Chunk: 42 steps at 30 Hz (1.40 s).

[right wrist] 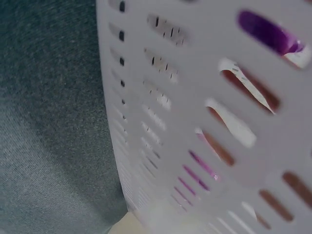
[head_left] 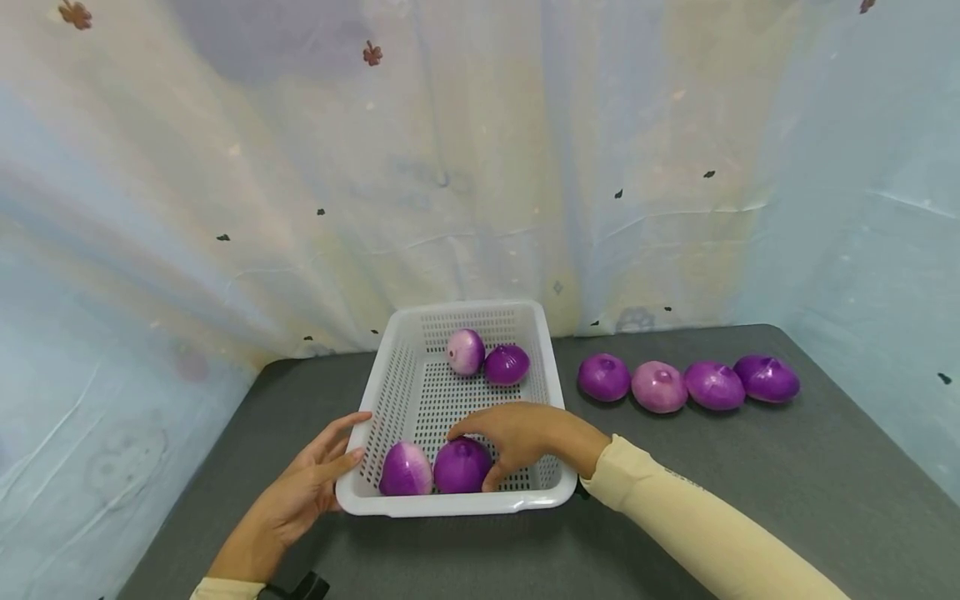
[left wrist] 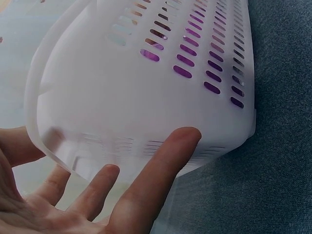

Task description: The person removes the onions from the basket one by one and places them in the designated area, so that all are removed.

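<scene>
A white slotted plastic basket (head_left: 422, 506) stands between both hands. My right hand (head_left: 513, 432) reaches inside, thumb and fingers curved round a purple red onion (head_left: 461, 468) at the front. Left of it sits a paler red onion (head_left: 407, 471); a pale red onion (head_left: 466, 351) and a dark red onion (head_left: 507, 365) lie at the back of the basket. Spread fingers of my left hand (head_left: 303, 483) touch the basket's left side; the left wrist view has those fingers (left wrist: 161, 178) against the outer wall. Through slots in the right wrist view, bits of the right hand appear.
To the basket's right, several red onions stand in a row on the dark grey tabletop (head_left: 645, 475), from a purple one (head_left: 603, 377) to a dark one (head_left: 767, 378). A patterned curtain (head_left: 480, 167) hangs behind the table and along its sides.
</scene>
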Available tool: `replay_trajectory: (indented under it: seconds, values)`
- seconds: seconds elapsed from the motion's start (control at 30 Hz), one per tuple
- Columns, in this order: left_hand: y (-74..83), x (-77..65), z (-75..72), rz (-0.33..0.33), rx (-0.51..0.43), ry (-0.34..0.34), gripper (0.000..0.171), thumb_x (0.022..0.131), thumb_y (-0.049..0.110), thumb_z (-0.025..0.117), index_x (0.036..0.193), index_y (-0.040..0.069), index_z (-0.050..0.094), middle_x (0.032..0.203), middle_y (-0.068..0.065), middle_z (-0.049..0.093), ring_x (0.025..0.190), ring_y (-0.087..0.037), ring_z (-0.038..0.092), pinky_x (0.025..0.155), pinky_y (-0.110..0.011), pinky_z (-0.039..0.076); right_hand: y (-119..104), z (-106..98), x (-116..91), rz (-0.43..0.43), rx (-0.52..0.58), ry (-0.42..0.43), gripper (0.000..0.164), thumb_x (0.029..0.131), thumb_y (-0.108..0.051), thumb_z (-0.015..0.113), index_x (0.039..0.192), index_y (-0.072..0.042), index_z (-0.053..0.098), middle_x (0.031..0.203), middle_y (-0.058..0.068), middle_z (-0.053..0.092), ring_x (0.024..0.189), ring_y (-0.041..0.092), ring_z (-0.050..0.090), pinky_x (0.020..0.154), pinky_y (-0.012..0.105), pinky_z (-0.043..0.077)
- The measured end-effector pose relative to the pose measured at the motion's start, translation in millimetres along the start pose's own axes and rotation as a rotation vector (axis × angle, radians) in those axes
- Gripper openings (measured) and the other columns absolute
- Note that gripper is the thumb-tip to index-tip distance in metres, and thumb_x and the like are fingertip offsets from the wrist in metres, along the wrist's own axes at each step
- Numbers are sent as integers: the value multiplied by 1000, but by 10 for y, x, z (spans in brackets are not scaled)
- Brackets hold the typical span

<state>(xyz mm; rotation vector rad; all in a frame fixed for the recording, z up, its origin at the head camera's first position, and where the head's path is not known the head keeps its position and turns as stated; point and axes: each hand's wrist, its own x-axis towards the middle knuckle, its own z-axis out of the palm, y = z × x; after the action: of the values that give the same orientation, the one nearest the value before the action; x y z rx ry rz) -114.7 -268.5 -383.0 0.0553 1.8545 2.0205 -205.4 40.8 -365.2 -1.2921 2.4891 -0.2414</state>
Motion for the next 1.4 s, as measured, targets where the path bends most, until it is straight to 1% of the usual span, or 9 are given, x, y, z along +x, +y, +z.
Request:
replay_trajectory:
  seconds: [0.17,0.3,0.4,0.67,0.8,1.0,1.13,1.27,1.4]
  values:
    - [-8,-1,-13,-6,1,10,53,105,23,51,153,33,29,142,10,46,113,-21,64,81,-51,58,-5,2,3,12,3,15,79,74,-47,86,142,-28,51,140,-9,58,131,12,54,112,36,41]
    - [-10,-4,-13,-10,2,17,54,105,23,51,153,33,29,143,9,44,114,-21,63,81,-51,58,0,7,10,26,7,28,82,75,-47,85,146,-27,48,146,-6,52,133,14,51,112,38,41]
    - [-8,-6,-9,-10,0,16,54,105,23,51,153,33,29,142,9,45,114,-21,63,82,-52,58,3,-2,7,40,31,55,84,76,-46,84,148,-26,45,150,-3,47,133,16,50,111,40,42]
    - [2,-5,0,-11,-10,12,54,105,22,51,153,32,29,139,12,49,112,-20,64,80,-50,58,7,-21,-11,32,82,119,85,75,-45,85,148,-22,47,143,-1,46,123,14,54,107,37,45]
    - [0,-4,10,-8,-11,14,54,105,22,51,153,31,28,138,13,50,111,-20,65,79,-49,59,7,-28,-20,35,114,141,87,77,-44,85,149,-19,45,145,1,45,125,15,53,109,37,45]
    - [-17,-6,25,-22,-12,16,57,105,23,51,155,32,25,141,13,46,113,-19,64,81,-48,58,14,-50,-60,30,201,212,87,77,-41,85,150,-15,44,147,4,45,129,18,51,110,40,43]
    - [-21,-5,11,-20,-18,15,57,105,23,51,155,32,25,144,11,44,114,-20,63,81,-50,58,30,-77,-72,13,223,271,84,78,-40,84,149,-16,45,150,2,47,134,19,48,112,43,42]
    - [-11,-2,-2,-19,-26,9,56,105,23,51,155,32,26,142,11,47,113,-21,63,82,-51,58,30,-120,-126,-7,238,333,84,77,-39,85,149,-16,46,151,1,49,139,20,46,113,44,41]
    - [6,7,-13,-14,-25,-5,54,105,23,50,153,31,28,139,10,50,112,-21,64,80,-49,58,-22,-199,-279,42,287,393,86,76,-39,85,149,-19,46,150,0,50,138,20,48,111,46,43]
